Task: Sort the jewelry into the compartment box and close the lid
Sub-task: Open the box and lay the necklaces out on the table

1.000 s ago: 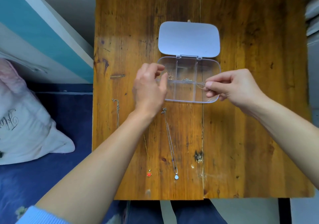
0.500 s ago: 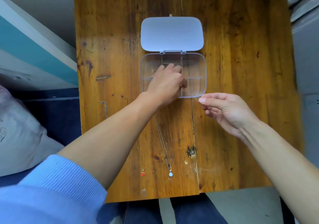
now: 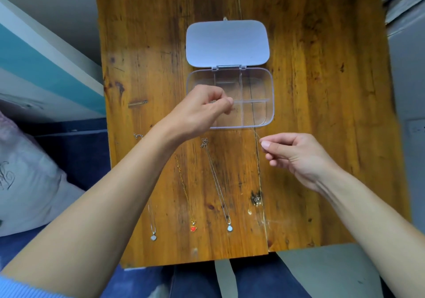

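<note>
The clear compartment box lies on the wooden table with its pale lid folded back flat. My left hand hovers over the box's left compartments, thumb and forefinger pinched on a thin chain that barely shows. My right hand is just in front of the box's right corner, pinching the other end of that thin chain. In front of the box lie three necklaces: a silver-pendant one, a red-pendant one and a pale-blue-pendant one. My left forearm partly covers them.
A white pillow and blue bedding lie left of the table. The table's front edge is near my legs. A small chain clasp shows beside my left wrist. A dark knot marks the wood.
My right hand has drawn back from the box's right side to in front of it, pulling the chain. My left hand moved over the box and now pinches above its left part.
</note>
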Action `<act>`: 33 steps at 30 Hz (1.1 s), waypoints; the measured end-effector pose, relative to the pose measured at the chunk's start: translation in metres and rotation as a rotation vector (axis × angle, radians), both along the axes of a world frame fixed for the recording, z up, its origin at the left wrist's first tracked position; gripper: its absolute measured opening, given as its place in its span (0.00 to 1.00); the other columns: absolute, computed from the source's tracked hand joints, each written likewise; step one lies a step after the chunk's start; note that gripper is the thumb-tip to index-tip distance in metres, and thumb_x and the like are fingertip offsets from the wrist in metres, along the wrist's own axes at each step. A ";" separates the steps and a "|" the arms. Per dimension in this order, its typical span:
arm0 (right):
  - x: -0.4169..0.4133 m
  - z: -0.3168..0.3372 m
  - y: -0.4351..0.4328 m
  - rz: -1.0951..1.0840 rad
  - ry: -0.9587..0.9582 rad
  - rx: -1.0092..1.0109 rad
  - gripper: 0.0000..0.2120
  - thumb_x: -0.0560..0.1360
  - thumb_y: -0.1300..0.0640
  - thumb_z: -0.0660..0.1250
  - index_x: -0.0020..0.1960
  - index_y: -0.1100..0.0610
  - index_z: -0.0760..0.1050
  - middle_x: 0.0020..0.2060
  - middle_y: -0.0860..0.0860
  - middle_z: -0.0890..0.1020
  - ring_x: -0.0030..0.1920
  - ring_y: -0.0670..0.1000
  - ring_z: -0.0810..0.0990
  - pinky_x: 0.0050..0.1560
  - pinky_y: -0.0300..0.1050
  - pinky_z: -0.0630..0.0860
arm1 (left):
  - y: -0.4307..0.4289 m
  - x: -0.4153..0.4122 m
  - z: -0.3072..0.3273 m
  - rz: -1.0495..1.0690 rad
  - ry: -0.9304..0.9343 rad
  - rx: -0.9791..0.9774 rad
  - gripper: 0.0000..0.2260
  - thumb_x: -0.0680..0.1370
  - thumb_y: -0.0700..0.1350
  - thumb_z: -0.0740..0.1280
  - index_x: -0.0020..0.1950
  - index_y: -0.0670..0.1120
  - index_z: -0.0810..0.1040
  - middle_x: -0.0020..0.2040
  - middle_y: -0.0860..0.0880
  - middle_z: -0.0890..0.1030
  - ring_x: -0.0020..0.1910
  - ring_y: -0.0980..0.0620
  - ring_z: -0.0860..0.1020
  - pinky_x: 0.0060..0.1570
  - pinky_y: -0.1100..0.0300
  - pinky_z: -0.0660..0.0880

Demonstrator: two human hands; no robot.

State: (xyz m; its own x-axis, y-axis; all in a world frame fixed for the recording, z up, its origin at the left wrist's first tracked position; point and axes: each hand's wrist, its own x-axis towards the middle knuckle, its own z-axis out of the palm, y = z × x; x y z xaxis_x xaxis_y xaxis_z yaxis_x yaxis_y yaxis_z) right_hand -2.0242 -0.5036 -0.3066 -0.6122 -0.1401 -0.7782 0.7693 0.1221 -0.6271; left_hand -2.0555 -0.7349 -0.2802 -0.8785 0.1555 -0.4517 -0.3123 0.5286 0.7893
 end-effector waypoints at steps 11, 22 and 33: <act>0.049 -0.007 0.008 0.122 0.139 0.247 0.06 0.70 0.69 0.73 0.43 0.59 0.84 0.31 0.55 0.84 0.31 0.48 0.80 0.34 0.36 0.79 | -0.041 0.036 0.003 0.117 -0.283 0.325 0.06 0.77 0.39 0.68 0.47 0.36 0.81 0.33 0.45 0.79 0.31 0.51 0.78 0.34 0.62 0.78; 0.126 -0.033 0.027 0.131 -0.003 0.411 0.07 0.70 0.67 0.73 0.46 0.59 0.80 0.30 0.54 0.84 0.32 0.50 0.82 0.31 0.40 0.77 | 0.029 0.056 -0.039 0.117 0.190 -0.176 0.05 0.74 0.40 0.72 0.49 0.43 0.85 0.43 0.45 0.86 0.42 0.48 0.84 0.47 0.54 0.80; 0.162 -0.044 0.017 0.415 0.200 0.671 0.08 0.71 0.50 0.74 0.34 0.49 0.78 0.24 0.44 0.79 0.31 0.45 0.80 0.37 0.46 0.80 | 0.044 0.058 -0.079 -0.172 0.292 -0.473 0.06 0.76 0.47 0.68 0.48 0.46 0.82 0.44 0.46 0.85 0.46 0.42 0.81 0.42 0.50 0.77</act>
State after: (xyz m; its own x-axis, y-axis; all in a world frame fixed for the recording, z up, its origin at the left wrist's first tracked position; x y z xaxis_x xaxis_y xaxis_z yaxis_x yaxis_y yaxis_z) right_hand -1.8622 -0.4871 -0.3510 -0.7491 0.0713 -0.6586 0.4601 0.7712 -0.4399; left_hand -1.9971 -0.6911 -0.3589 -0.9571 0.1471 -0.2497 0.0041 0.8684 0.4958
